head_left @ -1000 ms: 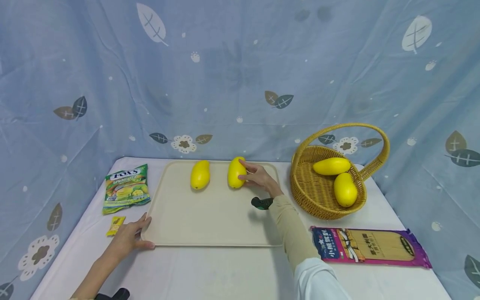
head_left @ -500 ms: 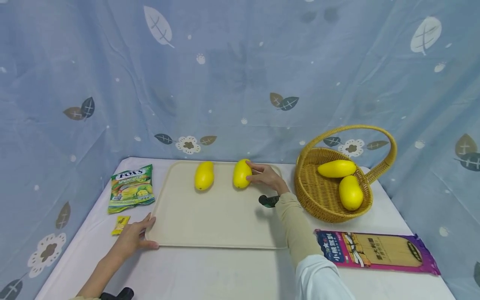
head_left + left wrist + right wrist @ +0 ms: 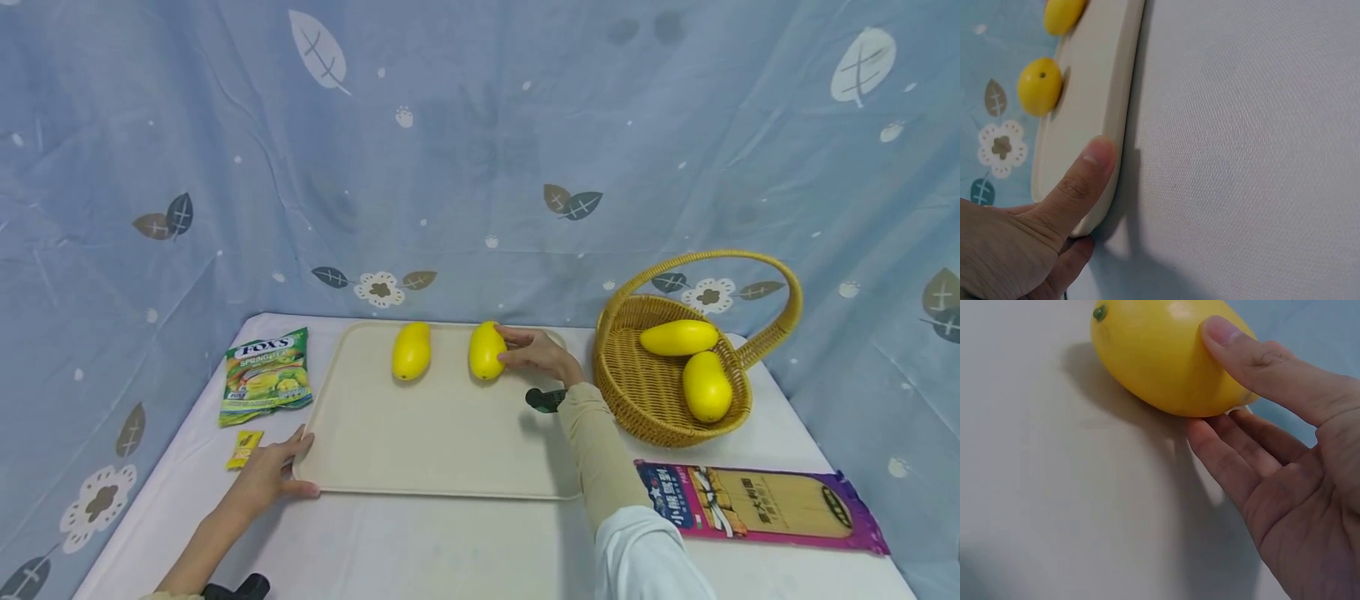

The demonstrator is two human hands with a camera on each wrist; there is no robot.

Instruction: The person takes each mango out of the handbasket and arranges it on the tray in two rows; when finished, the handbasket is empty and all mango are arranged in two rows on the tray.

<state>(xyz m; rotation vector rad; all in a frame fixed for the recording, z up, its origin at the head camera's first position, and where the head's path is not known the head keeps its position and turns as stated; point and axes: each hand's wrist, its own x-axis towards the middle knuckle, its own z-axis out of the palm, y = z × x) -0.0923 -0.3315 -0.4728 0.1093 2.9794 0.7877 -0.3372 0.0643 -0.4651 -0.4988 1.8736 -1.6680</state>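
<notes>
The head view shows a person at work over a pale rectangular tray (image 3: 420, 442), with the left hand (image 3: 266, 475) at its near left corner. That hand grips the tray, thumb laid on the rim and fingers at the side; the left wrist view has the corner caught between thumb and fingers. The right hand (image 3: 540, 352) holds the right-hand yellow fruit (image 3: 486, 352), which sits near the tray's far edge. In the right wrist view, the thumb presses on one side of this fruit and the fingertips touch it low on the other (a small green stem nub shows at one end). A second yellow fruit (image 3: 412, 352) lies on the tray to its left, the two near each other but apart, both lengthwise toward the far edge.

To the right of the tray stands a woven basket (image 3: 637, 375) with a tall arched handle; inside, an upper yellow fruit (image 3: 678, 337) lies crosswise and a lower yellow fruit (image 3: 707, 387) rests just beside it. Nearer the person is a purple-edged pasta pack (image 3: 772, 507). Left of the tray lie a green Fox's bag (image 3: 265, 377) and a small yellow packet (image 3: 243, 449), all on a white cloth (image 3: 442, 550) before a blue patterned curtain (image 3: 480, 150).
</notes>
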